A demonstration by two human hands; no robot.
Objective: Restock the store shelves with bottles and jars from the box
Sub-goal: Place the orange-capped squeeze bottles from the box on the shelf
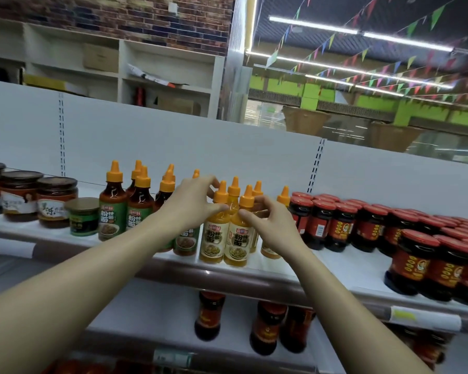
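Note:
Several yellow sauce bottles (211,238) with orange caps stand in a cluster on the white top shelf (343,268). My left hand (193,205) reaches over from the left, its fingers on the necks of the back bottles. My right hand (265,220) grips the shoulder of the front right yellow bottle (236,242). Darker sauce bottles (113,211) with green labels stand just left of them. The box is out of view.
Brown jars (55,202) and a small green jar (83,217) stand at the shelf's left. Red-lidded jars (343,228) fill the right side, some stacked. Dark bottles (209,317) stand on the lower shelf. The shelf's white back panel (173,147) rises behind.

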